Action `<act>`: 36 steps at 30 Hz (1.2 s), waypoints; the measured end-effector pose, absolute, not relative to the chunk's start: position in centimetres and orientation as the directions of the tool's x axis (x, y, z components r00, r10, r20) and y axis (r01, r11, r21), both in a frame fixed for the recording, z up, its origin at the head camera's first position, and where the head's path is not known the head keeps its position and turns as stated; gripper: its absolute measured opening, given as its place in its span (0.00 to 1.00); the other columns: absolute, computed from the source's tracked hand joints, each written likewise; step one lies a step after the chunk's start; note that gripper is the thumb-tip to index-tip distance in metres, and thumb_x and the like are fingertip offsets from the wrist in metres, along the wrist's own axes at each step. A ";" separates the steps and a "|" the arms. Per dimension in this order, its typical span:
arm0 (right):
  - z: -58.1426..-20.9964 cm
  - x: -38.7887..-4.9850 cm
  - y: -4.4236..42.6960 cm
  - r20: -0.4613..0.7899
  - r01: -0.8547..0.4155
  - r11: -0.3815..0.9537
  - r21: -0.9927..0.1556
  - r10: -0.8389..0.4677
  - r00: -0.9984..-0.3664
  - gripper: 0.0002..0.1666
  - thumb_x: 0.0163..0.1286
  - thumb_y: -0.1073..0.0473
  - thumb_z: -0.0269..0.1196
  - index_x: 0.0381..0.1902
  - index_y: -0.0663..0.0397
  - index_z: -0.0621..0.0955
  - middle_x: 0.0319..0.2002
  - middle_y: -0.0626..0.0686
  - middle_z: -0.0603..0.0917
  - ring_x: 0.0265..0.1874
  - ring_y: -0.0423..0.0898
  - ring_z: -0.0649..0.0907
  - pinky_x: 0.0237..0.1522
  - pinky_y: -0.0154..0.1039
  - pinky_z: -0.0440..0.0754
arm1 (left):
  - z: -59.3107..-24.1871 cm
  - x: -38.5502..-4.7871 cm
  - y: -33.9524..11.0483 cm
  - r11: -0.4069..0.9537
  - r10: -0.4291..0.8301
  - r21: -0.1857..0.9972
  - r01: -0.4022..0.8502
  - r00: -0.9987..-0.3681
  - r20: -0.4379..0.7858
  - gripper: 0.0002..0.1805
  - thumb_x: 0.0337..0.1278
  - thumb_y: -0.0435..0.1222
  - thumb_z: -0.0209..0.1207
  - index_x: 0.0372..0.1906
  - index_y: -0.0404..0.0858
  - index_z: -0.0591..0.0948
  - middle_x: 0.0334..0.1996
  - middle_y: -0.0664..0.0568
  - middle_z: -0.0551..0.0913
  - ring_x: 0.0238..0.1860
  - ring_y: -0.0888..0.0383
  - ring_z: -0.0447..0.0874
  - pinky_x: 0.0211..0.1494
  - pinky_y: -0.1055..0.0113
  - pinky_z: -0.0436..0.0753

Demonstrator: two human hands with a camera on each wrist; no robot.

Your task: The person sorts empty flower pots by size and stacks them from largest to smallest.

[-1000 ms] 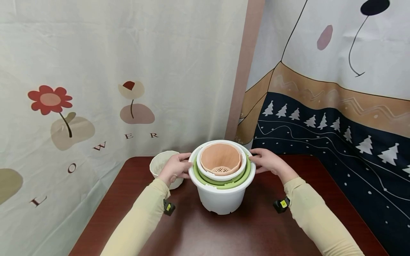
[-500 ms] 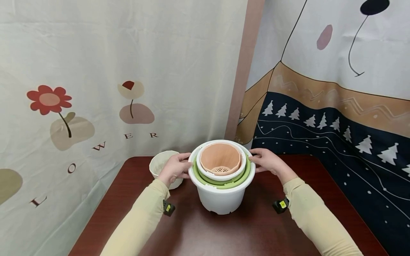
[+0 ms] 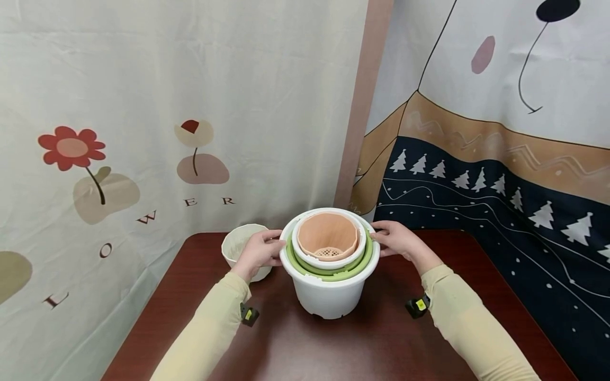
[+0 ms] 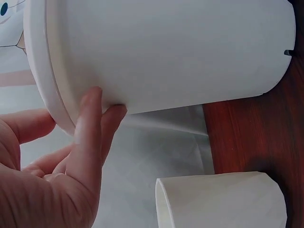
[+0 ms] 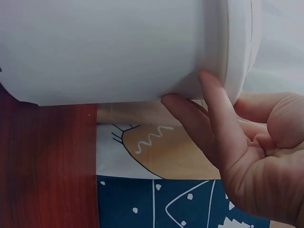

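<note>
A large white flowerpot [image 3: 329,299] stands upright on the table in the middle of the head view. Nested inside it are a green pot [image 3: 335,275], a smaller white pot [image 3: 329,264] and, innermost, an orange pot [image 3: 328,232] with a perforated bottom. My left hand [image 3: 259,253] grips the big pot's rim at the left, thumb on the edge and fingertips [image 4: 94,97] under it against the wall. On the opposite side my right hand [image 3: 399,241] holds the rim likewise, its fingertips [image 5: 209,81] touching the wall beneath.
A cream pot [image 3: 235,244] stands behind my left hand, partly hidden by it; the left wrist view shows its side. The dark red wooden table [image 3: 381,344] ends at printed curtains [image 3: 286,132] at the back and right.
My left wrist has shifted very slightly to the left. Both hands stay on the rim, and the pots keep their place.
</note>
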State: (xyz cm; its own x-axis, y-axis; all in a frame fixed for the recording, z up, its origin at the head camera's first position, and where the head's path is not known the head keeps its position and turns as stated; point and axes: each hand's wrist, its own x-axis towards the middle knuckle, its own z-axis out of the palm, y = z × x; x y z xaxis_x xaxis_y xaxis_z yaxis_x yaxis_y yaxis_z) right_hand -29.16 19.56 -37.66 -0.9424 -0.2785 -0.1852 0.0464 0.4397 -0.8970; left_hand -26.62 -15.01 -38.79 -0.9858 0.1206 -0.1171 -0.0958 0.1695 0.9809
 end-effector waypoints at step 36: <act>-38.0 -29.3 19.6 -0.188 0.054 0.441 -0.896 -0.265 -0.946 0.30 0.77 0.64 0.55 0.71 0.72 0.62 0.57 0.72 0.77 0.42 0.52 0.85 0.41 0.44 0.88 | -39.0 -25.5 -19.1 0.582 -0.145 0.801 0.143 -0.951 0.275 0.30 0.61 0.44 0.66 0.64 0.31 0.76 0.44 0.41 0.87 0.47 0.47 0.85 0.54 0.54 0.81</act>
State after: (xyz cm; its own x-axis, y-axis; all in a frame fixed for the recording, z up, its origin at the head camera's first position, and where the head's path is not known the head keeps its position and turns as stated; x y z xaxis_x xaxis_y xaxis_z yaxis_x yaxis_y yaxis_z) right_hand -29.25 19.56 -37.96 -0.9456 -0.2654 -0.1879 0.0543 0.4408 -0.8959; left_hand -25.47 -19.14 -38.95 -0.9506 -0.1450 0.2745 0.1426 0.5816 0.8009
